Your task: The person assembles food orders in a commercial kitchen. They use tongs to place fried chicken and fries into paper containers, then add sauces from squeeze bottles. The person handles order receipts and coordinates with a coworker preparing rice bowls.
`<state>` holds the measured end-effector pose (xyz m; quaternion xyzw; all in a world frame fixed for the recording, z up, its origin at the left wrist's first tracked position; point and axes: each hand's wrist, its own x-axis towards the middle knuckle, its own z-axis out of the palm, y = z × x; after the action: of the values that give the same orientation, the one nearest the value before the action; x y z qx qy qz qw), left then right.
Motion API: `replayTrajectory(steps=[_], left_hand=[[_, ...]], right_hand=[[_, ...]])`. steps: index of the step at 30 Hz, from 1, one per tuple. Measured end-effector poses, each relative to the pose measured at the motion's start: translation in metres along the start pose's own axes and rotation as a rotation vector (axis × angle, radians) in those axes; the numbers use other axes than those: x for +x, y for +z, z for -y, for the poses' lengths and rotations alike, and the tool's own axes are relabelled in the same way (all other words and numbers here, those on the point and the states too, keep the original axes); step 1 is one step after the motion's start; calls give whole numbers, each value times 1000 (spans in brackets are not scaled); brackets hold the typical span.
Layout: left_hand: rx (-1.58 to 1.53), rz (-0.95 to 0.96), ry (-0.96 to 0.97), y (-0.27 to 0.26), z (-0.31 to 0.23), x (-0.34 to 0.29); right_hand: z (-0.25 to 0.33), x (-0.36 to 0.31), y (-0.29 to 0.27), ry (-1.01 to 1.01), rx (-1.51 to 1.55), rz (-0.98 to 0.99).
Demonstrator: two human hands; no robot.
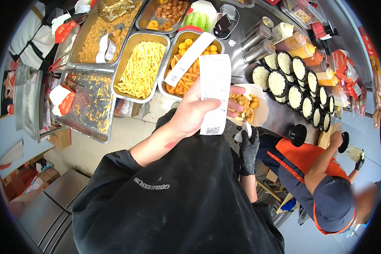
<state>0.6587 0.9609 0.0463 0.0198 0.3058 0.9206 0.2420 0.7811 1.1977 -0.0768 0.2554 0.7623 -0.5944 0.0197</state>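
1. Pinching a long printed receipt [216, 76] in the bare left hand [191, 112], with the thumb over its front and the fingers spread behind it.
2. Gripping a small white piece [242, 134] in the black-gloved right hand [249, 150], with fingers curled in; too covered to tell whether paper or something stiffer.
3. And there, just right of the left fingertips and just beyond the right ones: an open paper food carton [262, 113]! Too overlapped to tell whether touching either set of fingers.
4. Well along with the filling, by the look of it: already loaded with fried pieces [246, 113] and yellow balls [254, 104]. Left undone, as far as visible: not closed over, and not yet carrying the receipt.
5. Past the left knuckles, a second white slip [190, 59], slanting above orange crinkle-cut fries [182, 88]; farther left of those fingers, a tray of pale French fries [142, 70].
6. Out to the right of both sets of fingers, black bowls of white grains [278, 82] near squeeze bottles of sauce [305, 51]; well apart, lower right, a co-worker's hand [336, 139] at another black bowl [345, 142].
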Motion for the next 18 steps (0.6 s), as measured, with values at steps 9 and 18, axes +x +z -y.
replayTrajectory(steps=[9, 18], left_hand=[[-30, 58, -99, -10, -23, 9], [-41, 107, -209, -39, -60, 15]], right_hand=[[15, -16, 14, 22, 150, -167], [16, -31, 58, 6, -17, -261]])
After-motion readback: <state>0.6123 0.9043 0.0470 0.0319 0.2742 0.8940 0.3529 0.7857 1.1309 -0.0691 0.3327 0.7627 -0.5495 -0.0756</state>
